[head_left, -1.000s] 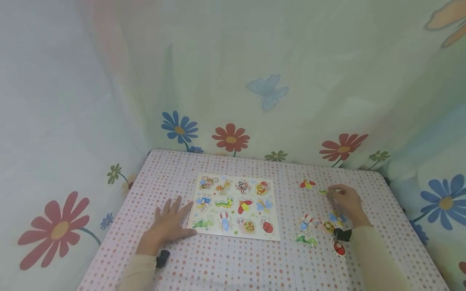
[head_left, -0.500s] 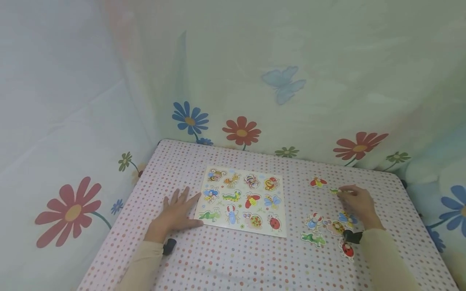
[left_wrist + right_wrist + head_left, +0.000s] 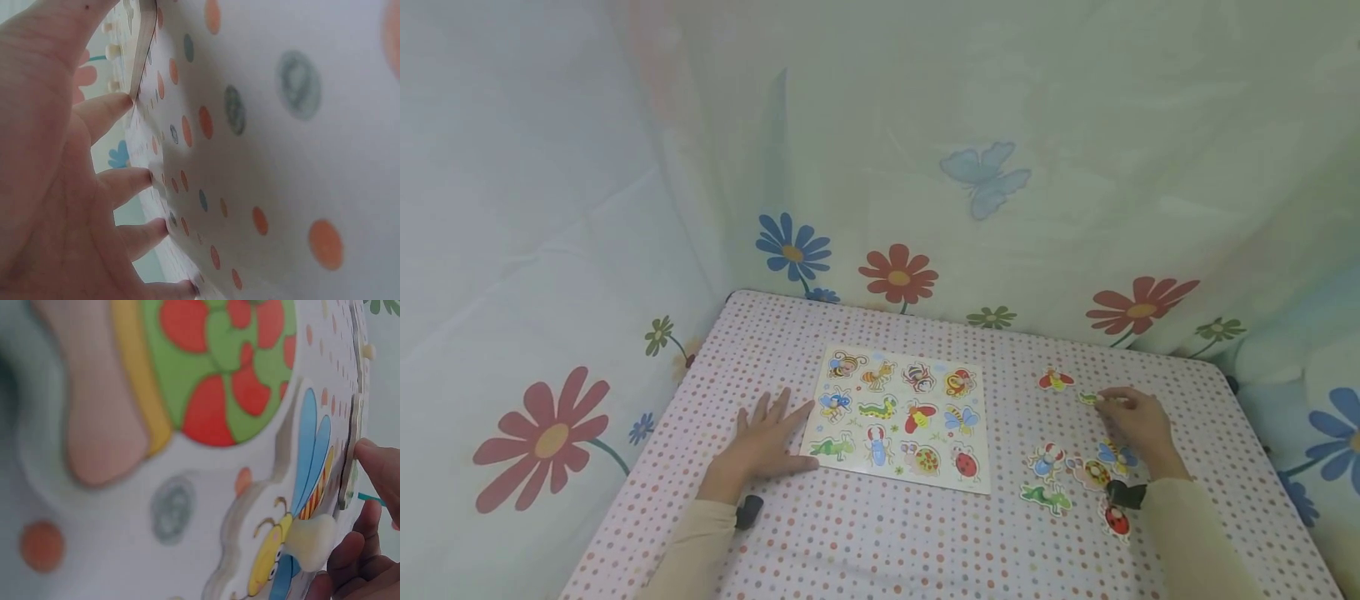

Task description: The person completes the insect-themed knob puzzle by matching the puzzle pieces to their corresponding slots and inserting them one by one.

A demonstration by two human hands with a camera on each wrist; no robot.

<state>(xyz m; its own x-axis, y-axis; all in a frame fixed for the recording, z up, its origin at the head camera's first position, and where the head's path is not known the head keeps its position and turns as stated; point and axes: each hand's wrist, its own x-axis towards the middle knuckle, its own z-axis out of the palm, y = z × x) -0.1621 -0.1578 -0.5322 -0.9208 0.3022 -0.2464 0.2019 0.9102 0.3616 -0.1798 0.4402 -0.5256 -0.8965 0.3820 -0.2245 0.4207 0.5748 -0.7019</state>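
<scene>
A spread left hand (image 3: 760, 446) at the edge of a bug board (image 3: 853, 429); a right hand (image 3: 1138, 421) pinching a small green piece (image 3: 1087, 399).

The left hand's fingers fan out, thumb and forefinger at the board's left side; light, steady pressure there should stop it sliding. Well right of the board, a grasshopper piece (image 3: 1047, 498) and a beetle piece (image 3: 1047, 461) lie near a snail piece (image 3: 1092, 473); a red-winged bug piece (image 3: 1056, 380) lies farther back. The green piece is just right of that, held by its right end; whether it touches the table (image 3: 880, 558) I cannot tell. A straight lift would best spare the blue-winged bug piece (image 3: 1117, 457), close under the right wrist.
</scene>
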